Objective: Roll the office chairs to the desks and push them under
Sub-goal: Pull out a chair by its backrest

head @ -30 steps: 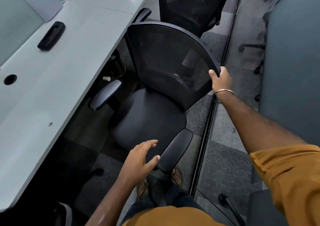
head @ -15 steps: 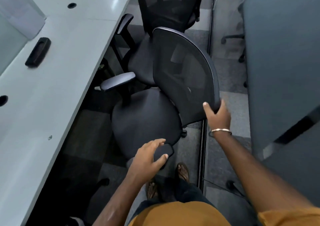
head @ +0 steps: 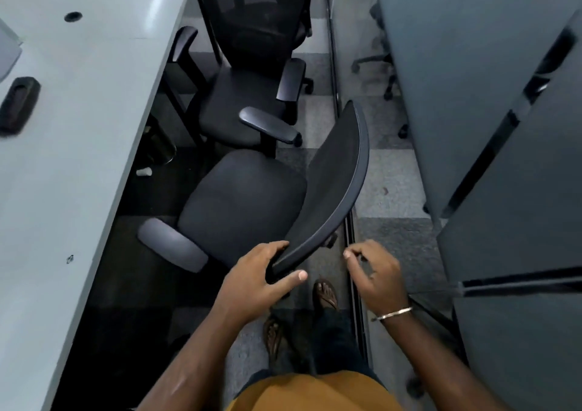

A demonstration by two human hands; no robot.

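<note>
**deskjockey:** So where's the chair sitting, and what are your hands doing?

**me:** The black mesh-backed office chair with the padded seat (head: 242,203) is right in front of me, beside the long pale grey desk (head: 78,133), seat facing the desk edge but not tucked under. My left hand (head: 255,281) grips the near end of its curved backrest rim, fingers curled over the top, thumb underneath. My right hand (head: 378,272) is just beside the backrest, off it, fingers loosely curled, holding nothing.

**deskjockey:** Anything else around?

**me:** A second black office chair with a tall mesh back (head: 252,64) sits further along the desk, its armrest close to my chair's. Grey partition panels (head: 488,111) run along my right.
</note>
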